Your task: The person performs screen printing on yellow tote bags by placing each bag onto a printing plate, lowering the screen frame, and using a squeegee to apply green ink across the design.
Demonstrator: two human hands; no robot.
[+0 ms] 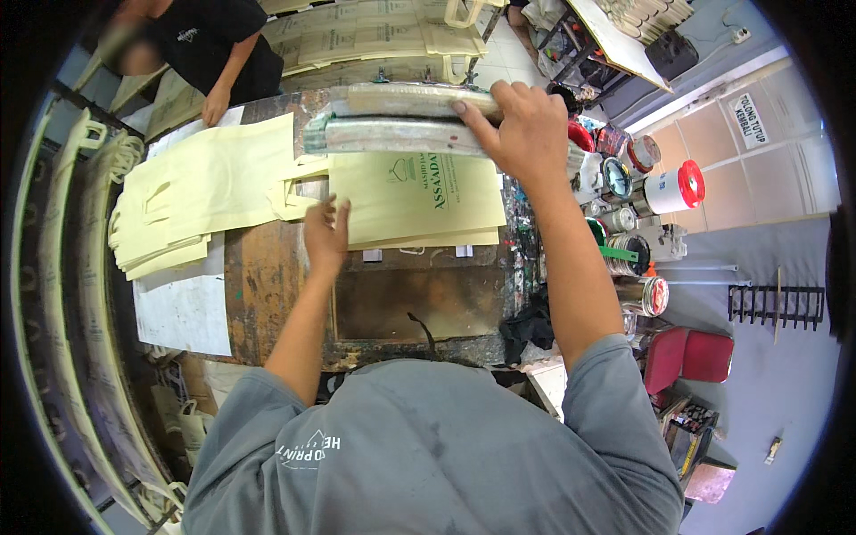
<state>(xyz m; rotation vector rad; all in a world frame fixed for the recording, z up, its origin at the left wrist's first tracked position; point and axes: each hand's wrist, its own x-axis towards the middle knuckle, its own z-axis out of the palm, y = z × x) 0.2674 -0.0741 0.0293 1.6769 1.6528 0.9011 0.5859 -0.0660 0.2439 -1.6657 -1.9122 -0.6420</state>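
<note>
Printed cream bag (468,198) lies flat on the counter (259,276), just right of the left fingers (321,214) and nearer the body than the right fingers (508,100); its green print faces up, and more cream fabric shows under its near edge. I have the right fingers closed around the right end of a long pale frame (392,135), thumb on the near side; from them the frame stretches left, hiding the bag's far edge. The left fingers are slightly spread at the bag's left edge, close to some cream handle loops (290,203); I cannot tell from my view whether they grip anything. Left of them I see a stack of cream bags (214,169) reaching over a white sheet (183,308). Farther out, beyond the left fingers, a co-worker's hand (215,105) is by the counter's far side. Nearer the body than the left fingers, I get a dark rectangular panel (383,303). Right of the right fingers stands a cluster of cans, including a red-lidded can (662,192).
</note>
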